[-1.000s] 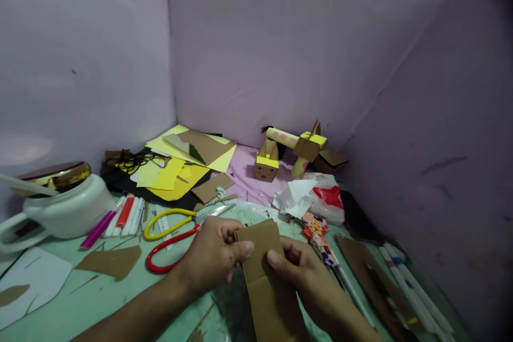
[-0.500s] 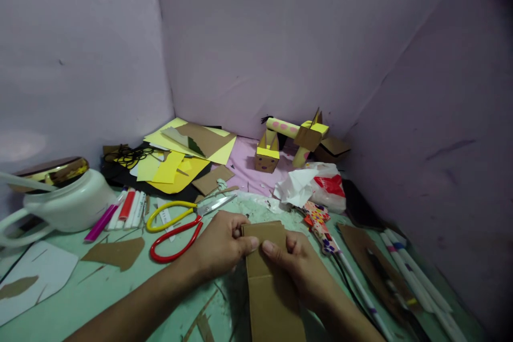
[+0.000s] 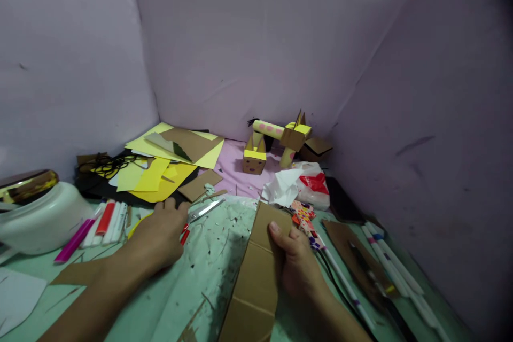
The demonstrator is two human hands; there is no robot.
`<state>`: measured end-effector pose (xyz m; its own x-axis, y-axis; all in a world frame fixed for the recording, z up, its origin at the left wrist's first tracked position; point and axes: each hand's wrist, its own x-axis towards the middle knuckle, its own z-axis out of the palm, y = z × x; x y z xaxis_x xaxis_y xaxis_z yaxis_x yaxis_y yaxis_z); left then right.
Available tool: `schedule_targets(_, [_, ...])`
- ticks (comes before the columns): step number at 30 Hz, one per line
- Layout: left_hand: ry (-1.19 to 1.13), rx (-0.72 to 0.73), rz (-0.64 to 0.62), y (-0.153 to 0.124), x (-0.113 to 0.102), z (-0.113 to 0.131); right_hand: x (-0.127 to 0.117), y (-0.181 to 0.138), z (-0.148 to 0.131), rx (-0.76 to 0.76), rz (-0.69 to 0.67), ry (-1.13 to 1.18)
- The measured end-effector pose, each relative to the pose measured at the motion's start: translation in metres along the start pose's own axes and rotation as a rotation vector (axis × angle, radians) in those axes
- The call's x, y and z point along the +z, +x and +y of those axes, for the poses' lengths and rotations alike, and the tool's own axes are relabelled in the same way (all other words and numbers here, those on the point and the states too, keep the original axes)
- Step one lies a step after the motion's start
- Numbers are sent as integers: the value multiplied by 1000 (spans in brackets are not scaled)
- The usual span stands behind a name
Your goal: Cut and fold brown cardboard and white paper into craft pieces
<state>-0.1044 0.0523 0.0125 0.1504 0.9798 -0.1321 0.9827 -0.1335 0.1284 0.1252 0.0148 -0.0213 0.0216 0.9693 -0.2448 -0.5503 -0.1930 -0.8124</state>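
Observation:
My right hand [image 3: 294, 259] is closed on a long folded strip of brown cardboard [image 3: 254, 278], thumb on top near its far end. The strip lies slanted on the green table [image 3: 208, 272]. My left hand [image 3: 158, 235] has let go of the strip and rests over the handles of the yellow and red scissors [image 3: 200, 211], fingers stretched forward. The scissors' blades poke out to the right of my thumb.
A white jar [image 3: 38, 216] and several markers [image 3: 100, 222] lie at the left. Yellow and brown paper sheets [image 3: 172, 152] sit behind. Small cardboard animal figures [image 3: 276, 141] and a crumpled plastic bag [image 3: 302, 187] stand at the back, pens [image 3: 396, 272] along the right. Purple walls enclose the table.
My left hand let go of the cardboard strip and moved left onto the scissors. My right hand now holds the strip alone, turned to a slant. The view shifted right.

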Motion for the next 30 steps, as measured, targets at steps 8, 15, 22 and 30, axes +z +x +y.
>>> schedule_targets(8, [80,-26,-16,0,-6,7,4,1,-4,-129,66,94])
schedule_targets(15, [-280,30,167,-2,-15,23,8,0,-5,-144,64,106])
schedule_targets(22, [-1371,84,-513,-19,12,80,8,3,-6,-54,159,139])
schedule_targets(30, [-1577,-150,-717,-19,32,93,-5,27,2,57,452,82])
